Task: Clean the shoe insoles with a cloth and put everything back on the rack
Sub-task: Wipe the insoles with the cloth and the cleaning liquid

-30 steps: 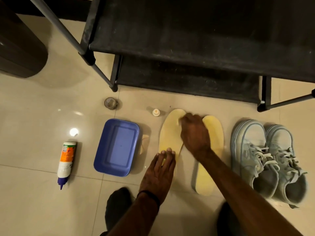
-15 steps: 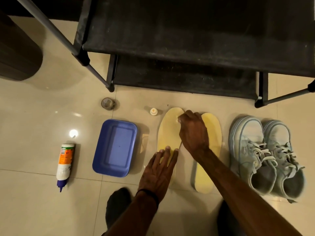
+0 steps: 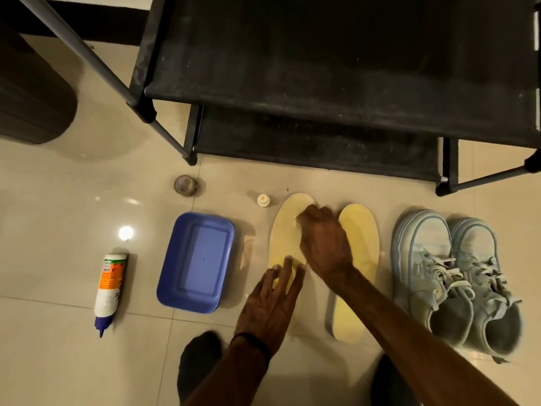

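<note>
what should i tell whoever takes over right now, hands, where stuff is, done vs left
Left hand: flat, fingers straight, pressing the heel end of the left insole to the floor.
Right hand: fingers curled over that insole's toe end; whether it holds a cloth cannot be told.
Right insole lies beside it, then the pair of pale blue sneakers.
Blue tub, cleaner bottle lying down and its small cap are on the floor too.
Done: insoles out, wiping under way.
Left: finish both insoles, return everything to the black rack.
</note>
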